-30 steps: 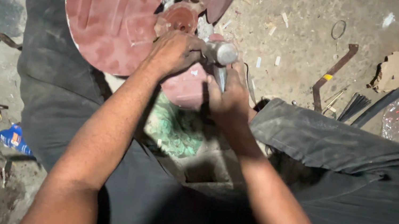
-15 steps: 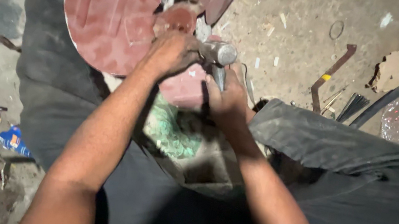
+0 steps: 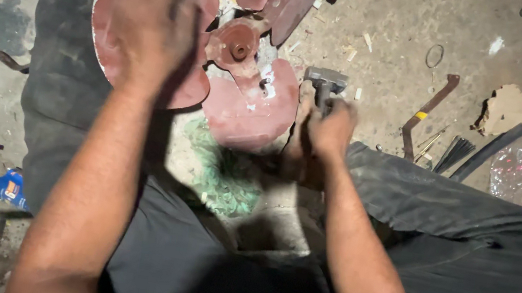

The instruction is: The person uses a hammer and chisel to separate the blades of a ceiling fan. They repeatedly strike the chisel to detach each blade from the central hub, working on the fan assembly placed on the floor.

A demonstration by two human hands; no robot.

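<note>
Your right hand [image 3: 329, 126] clenches the heavy hammer [image 3: 326, 80] by its handle; left hand [image 3: 147, 21], blurred, grip unclear, hovers over the stiff fan [image 3: 246, 105].

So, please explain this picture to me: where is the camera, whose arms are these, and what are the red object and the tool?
The camera sits on a person's head and looks down, so the two bare arms are that person's own, with their dark trousers below. The red object is a metal fan rotor with broad blades around a round hub, lying on the dusty ground. The right hand grips the handle of a hammer, its head resting beside one blade. The left hand is raised over another blade and blurred, so I cannot tell what it holds. Scrap metal strips lie to the right.
</note>
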